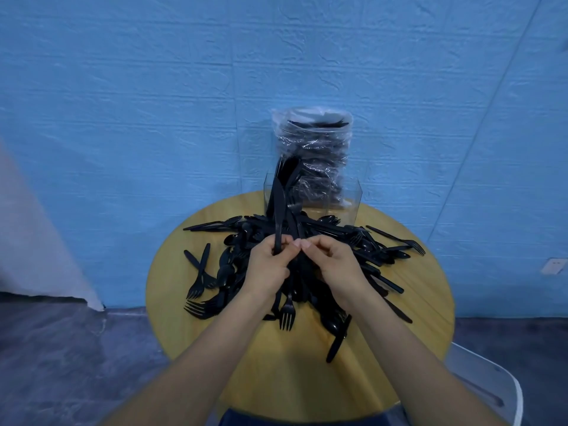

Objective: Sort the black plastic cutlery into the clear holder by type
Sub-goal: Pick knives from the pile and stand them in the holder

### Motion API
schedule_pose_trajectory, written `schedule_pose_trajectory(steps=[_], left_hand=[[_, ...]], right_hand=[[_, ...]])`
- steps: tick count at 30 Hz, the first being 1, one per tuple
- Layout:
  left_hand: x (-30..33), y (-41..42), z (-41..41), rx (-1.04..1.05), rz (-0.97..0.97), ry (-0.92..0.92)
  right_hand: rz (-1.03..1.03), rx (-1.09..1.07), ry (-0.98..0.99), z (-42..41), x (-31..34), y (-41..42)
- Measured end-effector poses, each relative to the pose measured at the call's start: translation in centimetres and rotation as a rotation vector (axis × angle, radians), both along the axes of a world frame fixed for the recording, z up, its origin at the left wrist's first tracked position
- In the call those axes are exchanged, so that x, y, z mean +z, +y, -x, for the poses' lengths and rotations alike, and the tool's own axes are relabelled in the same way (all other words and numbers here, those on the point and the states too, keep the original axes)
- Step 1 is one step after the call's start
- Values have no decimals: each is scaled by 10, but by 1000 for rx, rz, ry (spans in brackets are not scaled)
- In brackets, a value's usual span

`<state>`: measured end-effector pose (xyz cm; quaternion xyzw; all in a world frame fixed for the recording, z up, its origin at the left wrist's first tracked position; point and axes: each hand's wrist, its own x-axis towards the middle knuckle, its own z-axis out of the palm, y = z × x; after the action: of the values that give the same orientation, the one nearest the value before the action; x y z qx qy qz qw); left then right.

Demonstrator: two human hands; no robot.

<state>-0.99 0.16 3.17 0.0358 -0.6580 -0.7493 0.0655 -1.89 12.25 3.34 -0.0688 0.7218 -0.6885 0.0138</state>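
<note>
Hands: two, meeting at frame centre above the pile; left hand (268,265) curls its fingers round the handle of one knife (278,215), blade up; right hand (333,262) is curled, fingertips pinched together, its hold unclear.
Cutlery pile (310,256): dozens of black forks, spoons, knives, too tangled to count.
Clear holder (353,198): one, at the far edge, several pieces standing in its left part.
Bag (316,149): one, wrapped cutlery, behind the holder.
Surface (172,290): one round wooden top; bare wood at lower left and along the near edge.
</note>
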Motion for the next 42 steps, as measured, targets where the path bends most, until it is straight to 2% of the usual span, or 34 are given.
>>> schedule_pose_trajectory(steps=[6, 8, 9, 12, 14, 16, 19, 23, 26, 29, 33, 36, 38, 42], left_hand=[[1, -1, 5, 38, -49, -53], [2, -5, 7, 60, -50, -61], [3, -6, 7, 65, -51, -61], [7, -10, 8, 61, -61, -53], [9, -10, 7, 49, -73, -42], [12, -9, 8, 37, -95, -32], [17, -8, 9, 30, -134, -24], [19, -8, 5, 22, -114, -22], [19, -14, 6, 97, -16, -18], [18, -29, 11, 191, 242, 56], [19, -43, 12, 202, 649, 272], [18, -42, 12, 153, 868, 334], [17, -39, 11, 110, 926, 364], [19, -32, 6, 28, 893, 317]], right_hand=[[82, -138, -79, 6, -1, 8], [41, -207, -66, 11, 0, 14], [-32, -243, -41, 14, 1, 17], [-435, -360, 92, 20, 3, 23], [-502, -394, 250, 14, 7, 21], [-458, -250, 331, 5, 11, 14], [-456, 46, 271, -4, 11, 3], [-132, 89, 56, -4, 14, 5], [-129, -16, 25, 0, 21, 15], [-266, -129, 73, 5, 32, 32], [-450, -31, 89, 7, 48, 44], [-398, 26, 67, 9, 62, 39], [-333, 6, 74, 10, 68, 35], [-203, -115, 53, 15, 74, 31]])
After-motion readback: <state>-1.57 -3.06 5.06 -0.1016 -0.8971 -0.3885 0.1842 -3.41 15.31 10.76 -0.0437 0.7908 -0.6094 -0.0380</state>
